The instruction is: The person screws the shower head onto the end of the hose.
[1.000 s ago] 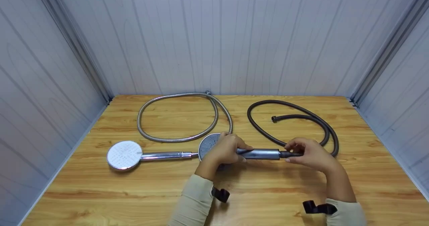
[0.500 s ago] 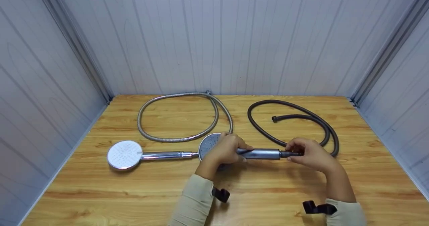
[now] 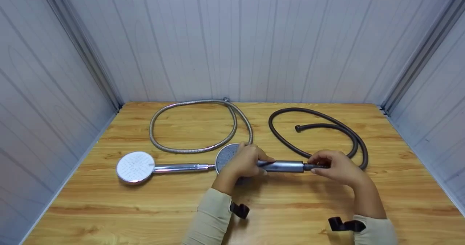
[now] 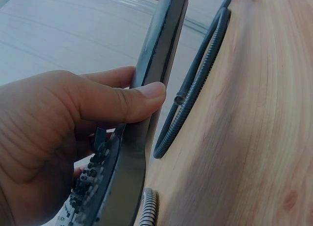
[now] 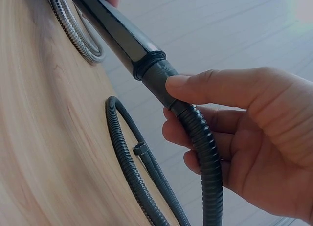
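Observation:
My left hand [image 3: 245, 161] grips a dark grey shower head [image 3: 281, 166] by its handle, close to the round spray face [image 3: 226, 157]. In the left wrist view the thumb lies across the handle [image 4: 159, 50] and the other fingers wrap behind it. At the handle's end, my right hand [image 3: 338, 167] pinches the conical connector [image 5: 161, 81] of a black shower hose [image 5: 208, 172] between thumb and fingers. The connector sits right up against the handle end, in line with it. From there the hose runs under the right hand and loops over the table.
Left on the wooden table [image 3: 145, 216] lies a chrome shower head [image 3: 135, 167], joined to a silver hose [image 3: 192, 151] coiled behind it. The black hose's free end nut [image 3: 298, 128] lies inside its loop. White panel walls [image 3: 232, 41] close off the back and sides.

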A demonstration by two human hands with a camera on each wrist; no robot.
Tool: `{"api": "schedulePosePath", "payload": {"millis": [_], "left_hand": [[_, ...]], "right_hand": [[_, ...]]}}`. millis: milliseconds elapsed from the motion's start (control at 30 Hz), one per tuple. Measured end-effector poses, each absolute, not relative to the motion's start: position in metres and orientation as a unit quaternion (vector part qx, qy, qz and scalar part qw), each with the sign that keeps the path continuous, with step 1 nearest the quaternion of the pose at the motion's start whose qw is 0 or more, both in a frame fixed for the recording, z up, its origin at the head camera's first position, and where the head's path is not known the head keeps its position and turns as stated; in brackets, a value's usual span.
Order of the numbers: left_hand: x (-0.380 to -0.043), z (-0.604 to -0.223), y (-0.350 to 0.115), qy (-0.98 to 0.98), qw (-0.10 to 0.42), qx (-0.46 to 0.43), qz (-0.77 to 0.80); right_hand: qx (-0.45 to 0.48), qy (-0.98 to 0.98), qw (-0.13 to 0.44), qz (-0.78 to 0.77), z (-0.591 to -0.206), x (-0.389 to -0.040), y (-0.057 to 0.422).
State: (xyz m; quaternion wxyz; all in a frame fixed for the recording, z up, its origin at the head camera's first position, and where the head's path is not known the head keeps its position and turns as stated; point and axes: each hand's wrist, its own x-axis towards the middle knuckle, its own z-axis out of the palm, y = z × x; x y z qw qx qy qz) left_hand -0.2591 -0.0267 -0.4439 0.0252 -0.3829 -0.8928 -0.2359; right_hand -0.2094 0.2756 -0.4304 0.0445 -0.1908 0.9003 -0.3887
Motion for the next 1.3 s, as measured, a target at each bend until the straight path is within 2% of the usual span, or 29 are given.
{"api": "schedulePosePath", "payload": {"millis": [1300], "left_hand": [[-0.2589, -0.4438, -0.0264, -0.897, 0.012, -0.372, -0.241]], "right_hand": [[-0.182, 0.899, 0.056, -0.395, -0.4302, -0.2085, 0.2759]]}}
